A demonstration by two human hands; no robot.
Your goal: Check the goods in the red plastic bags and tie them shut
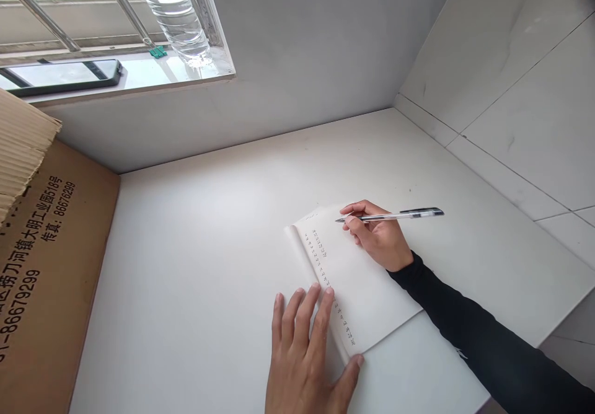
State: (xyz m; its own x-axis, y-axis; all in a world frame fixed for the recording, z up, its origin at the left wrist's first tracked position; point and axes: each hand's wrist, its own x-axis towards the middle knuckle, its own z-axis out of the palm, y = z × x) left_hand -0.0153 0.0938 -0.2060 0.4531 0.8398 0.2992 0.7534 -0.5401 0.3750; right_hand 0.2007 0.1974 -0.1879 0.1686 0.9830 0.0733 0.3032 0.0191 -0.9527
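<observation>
A white notebook (372, 296) lies open on the white table, its page carrying columns of small handwritten marks along the left side. My right hand (379, 234) is closed around a clear gel pen (409, 214) with a black clip cap on its back end. The pen's tip points left over the upper part of the page; whether it touches the paper I cannot tell. My left hand (309, 352) rests flat with fingers spread, fingertips on the notebook's left edge and the thumb at its lower corner.
On the left stands a cardboard box (60, 246) with printed writing. A phone (65, 74), a green binder clip (158, 51) and a water bottle (179, 20) sit on the windowsill. Grey wall and marble tiles border the table (195, 246) behind and to the right.
</observation>
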